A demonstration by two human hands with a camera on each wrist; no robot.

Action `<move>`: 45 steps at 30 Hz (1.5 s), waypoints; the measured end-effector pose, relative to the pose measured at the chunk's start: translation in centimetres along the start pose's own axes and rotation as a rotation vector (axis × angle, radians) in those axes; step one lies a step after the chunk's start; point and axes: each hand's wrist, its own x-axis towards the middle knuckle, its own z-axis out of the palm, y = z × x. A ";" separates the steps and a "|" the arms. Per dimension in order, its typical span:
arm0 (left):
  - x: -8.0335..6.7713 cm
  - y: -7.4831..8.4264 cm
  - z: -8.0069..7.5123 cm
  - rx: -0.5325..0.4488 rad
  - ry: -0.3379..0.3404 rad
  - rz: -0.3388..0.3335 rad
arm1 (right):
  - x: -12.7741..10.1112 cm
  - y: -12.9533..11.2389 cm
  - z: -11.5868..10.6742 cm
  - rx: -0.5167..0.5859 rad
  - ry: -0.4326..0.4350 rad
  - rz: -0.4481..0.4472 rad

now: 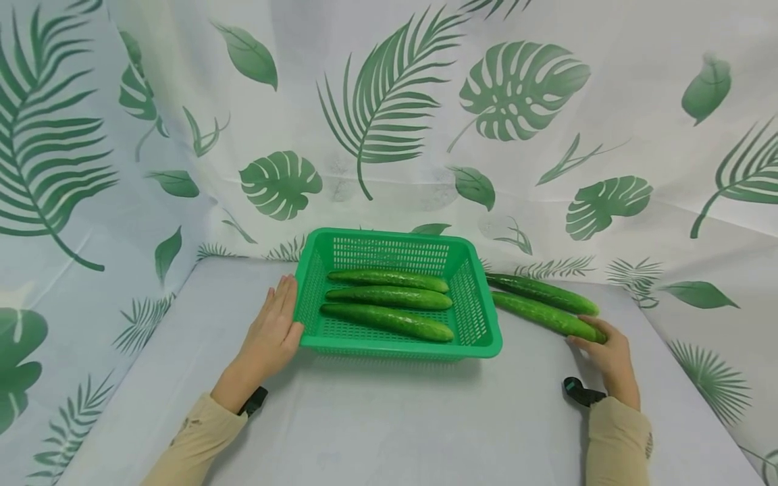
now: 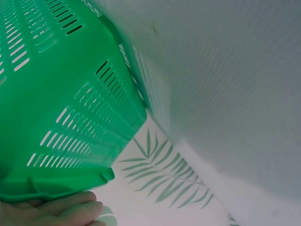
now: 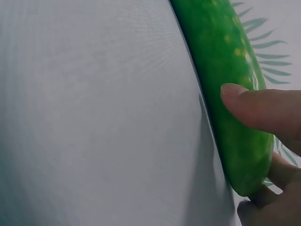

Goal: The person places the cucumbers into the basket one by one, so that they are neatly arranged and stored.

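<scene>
A green plastic basket (image 1: 398, 349) stands on the table, with three cucumbers (image 1: 389, 296) lying side by side in it. Against its left rim rests my left hand (image 1: 270, 334), fingers straight; the left wrist view shows those fingers (image 2: 70, 207) along the rim of the basket (image 2: 51, 117). To the right of the basket, two more cucumbers lie on the table. My right hand (image 1: 610, 354) grips the right end of the nearer cucumber (image 1: 541, 314), thumb on one side and fingers on the other. Just behind it lies the farther cucumber (image 1: 547, 291), untouched.
A pale cloth covers the table (image 1: 425, 418). Behind and at the sides hangs a white curtain (image 1: 413, 88) printed with green leaves. Dark straps with small devices sit at both wrists, and the basket's right rim overhangs the cucumbers' left ends.
</scene>
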 end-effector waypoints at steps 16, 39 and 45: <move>0.0 -0.3 0.2 0.008 0.007 -0.001 | -0.1 1.0 0.1 -0.005 0.023 -0.031; 0.1 -0.1 0.1 -0.002 -0.019 -0.004 | -2.0 -4.3 -1.6 -0.004 0.233 -0.095; -0.1 -0.2 0.1 0.000 -0.022 -0.009 | -3.0 -7.7 -1.2 0.051 0.277 -0.097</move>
